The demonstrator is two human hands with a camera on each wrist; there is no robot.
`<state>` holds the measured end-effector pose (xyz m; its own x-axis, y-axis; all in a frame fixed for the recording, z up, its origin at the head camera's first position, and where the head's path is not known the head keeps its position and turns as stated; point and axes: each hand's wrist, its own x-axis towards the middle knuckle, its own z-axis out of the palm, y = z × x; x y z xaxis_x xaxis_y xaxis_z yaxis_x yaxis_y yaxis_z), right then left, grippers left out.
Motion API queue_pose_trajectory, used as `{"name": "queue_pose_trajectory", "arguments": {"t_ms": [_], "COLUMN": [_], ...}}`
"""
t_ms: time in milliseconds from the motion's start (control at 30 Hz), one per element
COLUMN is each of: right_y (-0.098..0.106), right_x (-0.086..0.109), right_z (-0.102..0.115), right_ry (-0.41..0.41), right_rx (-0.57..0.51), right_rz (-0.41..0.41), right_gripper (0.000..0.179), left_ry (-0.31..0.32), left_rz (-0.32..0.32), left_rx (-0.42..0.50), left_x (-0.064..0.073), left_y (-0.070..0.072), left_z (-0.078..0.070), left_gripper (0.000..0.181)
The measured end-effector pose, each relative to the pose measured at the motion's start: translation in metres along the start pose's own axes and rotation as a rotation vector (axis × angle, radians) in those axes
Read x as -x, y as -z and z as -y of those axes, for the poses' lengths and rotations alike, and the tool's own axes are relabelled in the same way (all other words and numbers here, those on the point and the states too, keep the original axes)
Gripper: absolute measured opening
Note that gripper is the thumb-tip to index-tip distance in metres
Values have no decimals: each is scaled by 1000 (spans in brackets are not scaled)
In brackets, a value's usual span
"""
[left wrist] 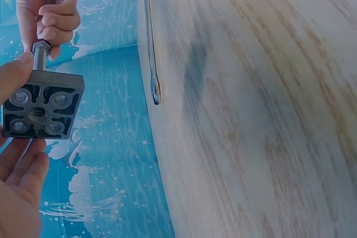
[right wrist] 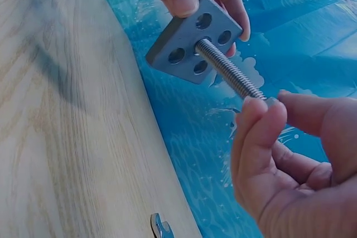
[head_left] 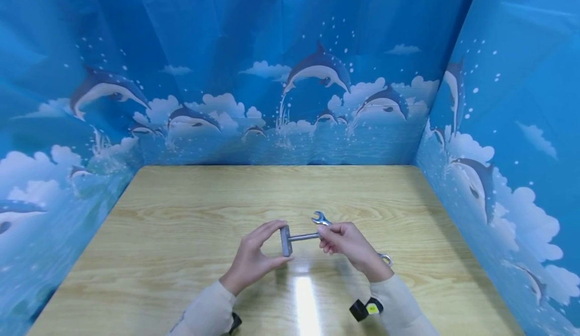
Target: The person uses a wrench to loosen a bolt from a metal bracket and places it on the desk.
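My left hand grips a square grey metal plate by two opposite edges, thumb on one and fingers on the other. The plate has a hole near each corner and a threaded one in its centre, seen in the left wrist view. A threaded bolt sticks out from the plate's middle. With thumb and fingertips my right hand pinches the bolt's far end, where a hex head shows in the left wrist view. Both hands hold the pair up above the table.
A shiny wrench lies on the wood-grain table behind my right hand, which hides its middle; its ring end shows by the right wrist. Blue dolphin-print sheets enclose the table at the back and sides.
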<state>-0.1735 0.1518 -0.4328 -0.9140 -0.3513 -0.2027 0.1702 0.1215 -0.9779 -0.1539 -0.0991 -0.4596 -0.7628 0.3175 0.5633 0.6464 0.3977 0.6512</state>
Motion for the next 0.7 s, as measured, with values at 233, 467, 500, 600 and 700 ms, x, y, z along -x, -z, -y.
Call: {"name": "queue_pose_trajectory", "arguments": {"t_ms": [233,467,500,600,700], "right_y": [1,2,2,2,2], "right_x": [3,4,4,4,3], "right_z": [0,1,2,2,1], "right_ry": [77,137,132,102,53], "right_rx": [85,126,122,103,60], "right_rz": [-68,-90,-76,-41,5], "right_gripper": [33,38,40,44,46], "left_ry": [35,41,45,47,45], "left_rz": [-2,-15,-14,-11,-9], "left_rx": [9,12,14,9,6], "left_x": [0,-2,-2,-1,0], "left_y": [0,0,0,0,0], "left_z": [-1,-2,-2,-2,-2], "left_gripper": [78,77,76,76,76]}}
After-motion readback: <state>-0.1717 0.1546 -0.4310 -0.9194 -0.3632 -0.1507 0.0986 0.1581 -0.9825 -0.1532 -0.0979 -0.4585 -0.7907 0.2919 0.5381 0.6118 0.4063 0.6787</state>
